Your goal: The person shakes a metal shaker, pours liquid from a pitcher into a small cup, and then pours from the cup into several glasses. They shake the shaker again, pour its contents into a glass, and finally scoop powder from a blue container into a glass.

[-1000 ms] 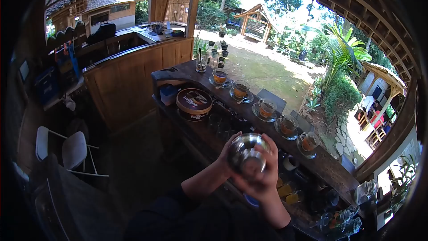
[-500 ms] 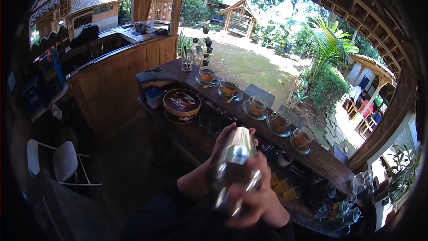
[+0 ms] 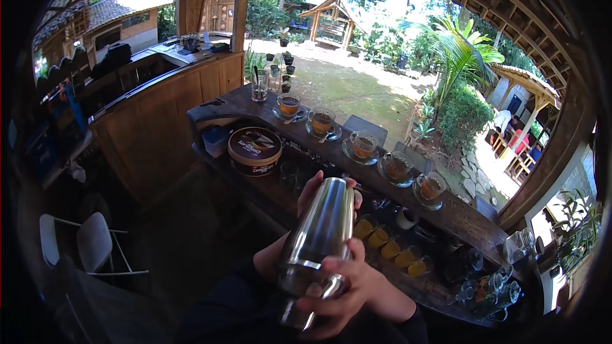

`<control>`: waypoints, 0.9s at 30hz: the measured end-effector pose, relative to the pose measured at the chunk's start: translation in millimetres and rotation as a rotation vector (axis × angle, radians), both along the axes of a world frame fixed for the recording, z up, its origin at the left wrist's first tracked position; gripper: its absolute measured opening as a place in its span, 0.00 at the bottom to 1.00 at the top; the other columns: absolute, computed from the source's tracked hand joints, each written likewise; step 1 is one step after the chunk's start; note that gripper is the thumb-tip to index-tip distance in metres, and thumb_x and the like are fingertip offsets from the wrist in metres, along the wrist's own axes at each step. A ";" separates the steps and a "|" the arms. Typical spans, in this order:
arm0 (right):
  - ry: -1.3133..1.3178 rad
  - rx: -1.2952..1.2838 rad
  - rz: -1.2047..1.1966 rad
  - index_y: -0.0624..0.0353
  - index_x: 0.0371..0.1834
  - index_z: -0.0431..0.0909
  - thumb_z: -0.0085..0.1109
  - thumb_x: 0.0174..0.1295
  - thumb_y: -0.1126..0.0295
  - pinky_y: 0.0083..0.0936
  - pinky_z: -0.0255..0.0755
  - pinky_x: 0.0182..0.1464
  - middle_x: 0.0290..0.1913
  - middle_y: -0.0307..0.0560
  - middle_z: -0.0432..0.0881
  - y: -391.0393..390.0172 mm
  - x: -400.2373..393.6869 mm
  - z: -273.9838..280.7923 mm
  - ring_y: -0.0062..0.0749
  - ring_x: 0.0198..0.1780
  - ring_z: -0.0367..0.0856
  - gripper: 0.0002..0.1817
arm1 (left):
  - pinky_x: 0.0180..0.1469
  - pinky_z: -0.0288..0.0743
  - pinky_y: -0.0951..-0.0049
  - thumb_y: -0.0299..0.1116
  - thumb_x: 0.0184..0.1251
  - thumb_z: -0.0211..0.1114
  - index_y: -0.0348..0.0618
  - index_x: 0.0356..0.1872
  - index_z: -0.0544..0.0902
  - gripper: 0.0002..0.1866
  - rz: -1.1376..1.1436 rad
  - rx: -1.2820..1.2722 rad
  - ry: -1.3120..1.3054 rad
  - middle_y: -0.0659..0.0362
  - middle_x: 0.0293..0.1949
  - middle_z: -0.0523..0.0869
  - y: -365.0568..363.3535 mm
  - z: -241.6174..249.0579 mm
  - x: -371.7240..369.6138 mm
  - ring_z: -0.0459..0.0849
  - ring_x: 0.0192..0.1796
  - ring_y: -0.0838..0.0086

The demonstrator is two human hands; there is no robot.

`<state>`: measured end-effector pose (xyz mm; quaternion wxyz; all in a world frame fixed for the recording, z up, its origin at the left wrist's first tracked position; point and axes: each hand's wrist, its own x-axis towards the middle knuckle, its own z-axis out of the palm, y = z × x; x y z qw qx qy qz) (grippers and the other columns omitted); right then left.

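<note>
A shiny metal cocktail shaker [image 3: 323, 226] is held in front of my body, tilted, with its flat end pointing away and its narrow cap end toward me. My left hand [image 3: 310, 195] wraps around the far part from behind; only its thumb side and some fingertips show past the metal. Around the near, capped part, the fingers of my right hand [image 3: 347, 286] are closed. The shaker's contents are hidden. Beyond it on the counter, glass cups of amber drink [image 3: 364, 146] stand on saucers in a row, several with spoons.
On the lower shelf sit a round chocolate tub [image 3: 255, 146] and several glasses of yellow liquid [image 3: 390, 248]. A glass with utensils [image 3: 259, 86] stands at the counter's far end. Glass jars [image 3: 491, 296] are at right, a white folding chair [image 3: 94, 242] at left. People sit outside at right.
The shaker, blurred before, is now sharp and has shifted slightly left and down, showing more yellow glasses behind it. Both hands keep hold of it. The view has shifted a little.
</note>
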<state>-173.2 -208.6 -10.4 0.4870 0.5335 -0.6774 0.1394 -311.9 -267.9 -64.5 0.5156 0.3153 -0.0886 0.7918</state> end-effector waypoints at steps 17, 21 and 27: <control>-0.172 -0.201 -0.065 0.45 0.64 0.58 0.72 0.45 0.64 0.52 0.57 0.65 0.62 0.51 0.65 49.6 -16.1 -16.1 0.56 0.64 0.63 0.42 | 0.50 0.76 0.58 0.54 0.66 0.42 0.42 0.51 0.76 0.27 -0.252 -0.009 -0.482 0.49 0.48 0.80 26.3 -50.0 43.1 0.82 0.47 0.58; -0.253 -0.328 -0.040 0.35 0.60 0.63 0.71 0.45 0.64 0.59 0.60 0.59 0.60 0.53 0.67 49.3 5.5 -1.5 0.60 0.61 0.66 0.37 | 0.56 0.73 0.55 0.55 0.66 0.41 0.43 0.51 0.76 0.28 -0.415 0.216 -0.628 0.49 0.47 0.81 27.2 -16.5 86.8 0.80 0.50 0.57; 0.071 0.093 0.022 0.28 0.54 0.69 0.64 0.49 0.62 0.59 0.60 0.57 0.57 0.29 0.71 29.8 73.8 21.0 0.57 0.61 0.65 0.27 | 0.44 0.79 0.59 0.58 0.66 0.46 0.44 0.53 0.74 0.29 0.053 0.129 0.093 0.48 0.46 0.80 13.5 33.8 90.7 0.82 0.43 0.59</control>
